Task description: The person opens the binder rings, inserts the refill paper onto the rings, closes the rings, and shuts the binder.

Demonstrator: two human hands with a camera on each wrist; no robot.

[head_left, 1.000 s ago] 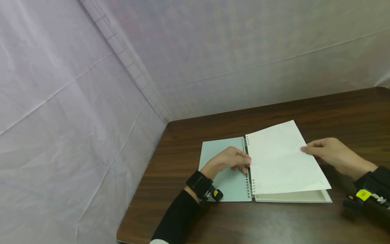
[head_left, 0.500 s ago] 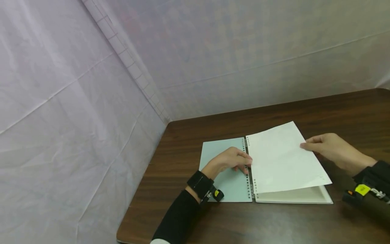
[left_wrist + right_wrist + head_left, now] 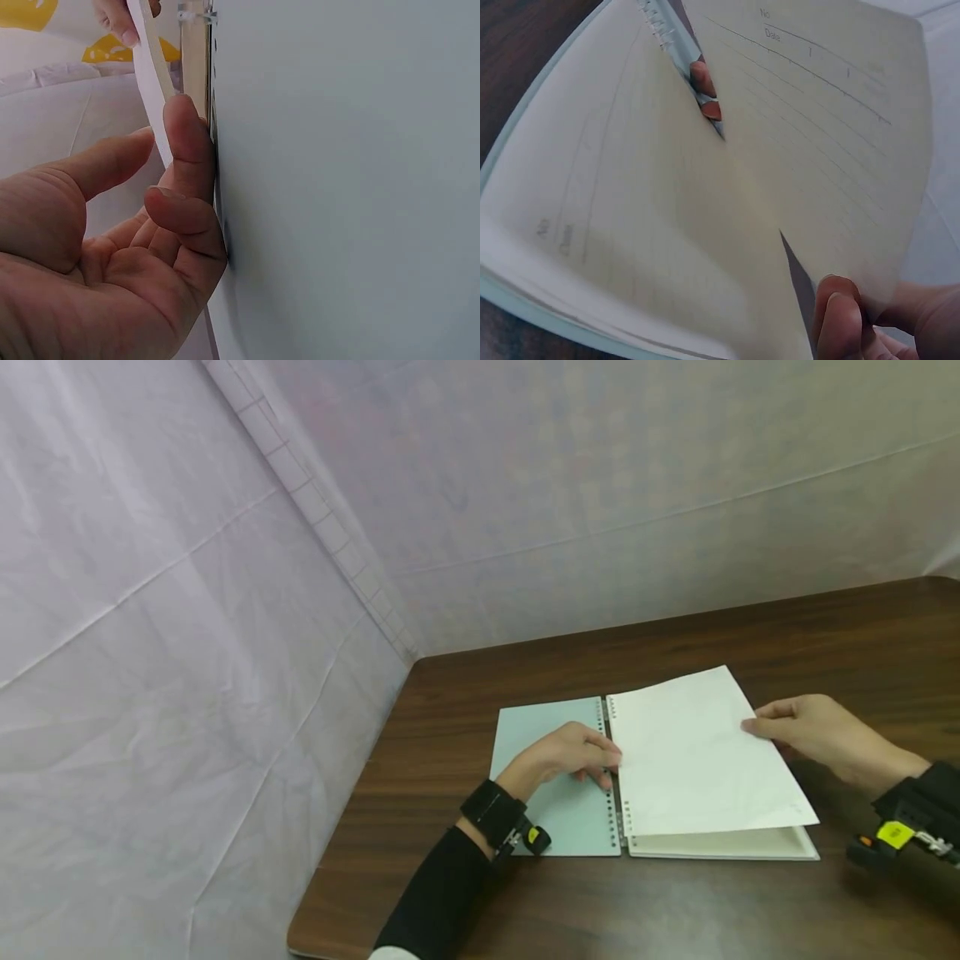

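An open, pale-green-covered ring notebook (image 3: 570, 810) is laid on the dark wooden table (image 3: 675, 910), near its back-left corner, beside the draped white sheeting (image 3: 187, 652).

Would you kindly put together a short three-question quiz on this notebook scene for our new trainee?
1. True or false: the right hand pinches the outer edge of the lifted sheet.
2. Where do the left hand's fingertips rest? A) on the bare table B) at the ring spine of the open notebook C) on the far wall
3. Fill in: the opened cover lying flat on the left is pale ____.

Key
1. True; the sheet stands raised above the page stack, held at its free edge.
2. B
3. Blue-green. The notebook lies on the dark wooden table.
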